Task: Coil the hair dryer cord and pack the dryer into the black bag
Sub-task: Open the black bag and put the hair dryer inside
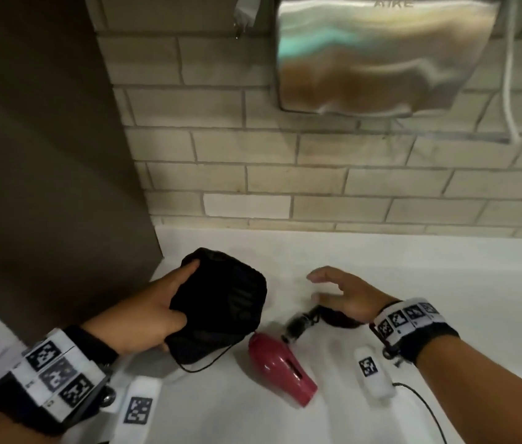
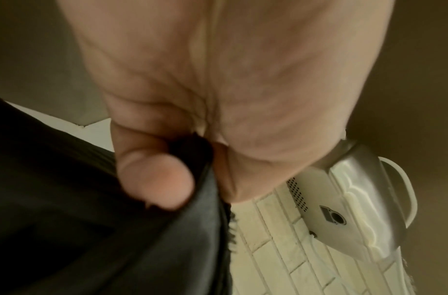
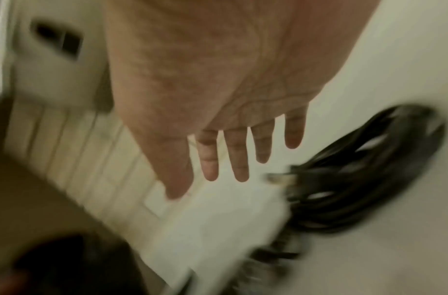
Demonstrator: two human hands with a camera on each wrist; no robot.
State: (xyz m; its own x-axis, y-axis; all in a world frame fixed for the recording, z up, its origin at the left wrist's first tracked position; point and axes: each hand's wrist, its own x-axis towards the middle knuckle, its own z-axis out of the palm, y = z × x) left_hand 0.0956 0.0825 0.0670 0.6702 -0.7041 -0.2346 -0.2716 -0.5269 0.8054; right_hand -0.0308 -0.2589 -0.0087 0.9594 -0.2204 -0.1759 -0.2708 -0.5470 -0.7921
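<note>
A red hair dryer (image 1: 283, 368) lies on the white counter (image 1: 445, 283), nozzle end toward me. Its black cord (image 1: 336, 318) sits coiled behind it, partly under my right hand; the coil (image 3: 364, 179) shows blurred in the right wrist view. My right hand (image 1: 340, 293) hovers just above the coil with fingers (image 3: 239, 159) straight and spread, holding nothing. My left hand (image 1: 154, 312) grips the black bag (image 1: 221, 306) at its left edge, thumb on top. In the left wrist view its fingers (image 2: 157, 179) pinch the black fabric (image 2: 78, 219).
A steel hand dryer (image 1: 381, 56) hangs on the tiled wall above. A brown partition (image 1: 45, 155) stands at the left. Two white tagged blocks (image 1: 373, 373) (image 1: 138, 408) lie near my wrists, and a thin black wire (image 1: 423, 402) trails front right. The bag's drawstring (image 1: 208, 363) loops on the counter.
</note>
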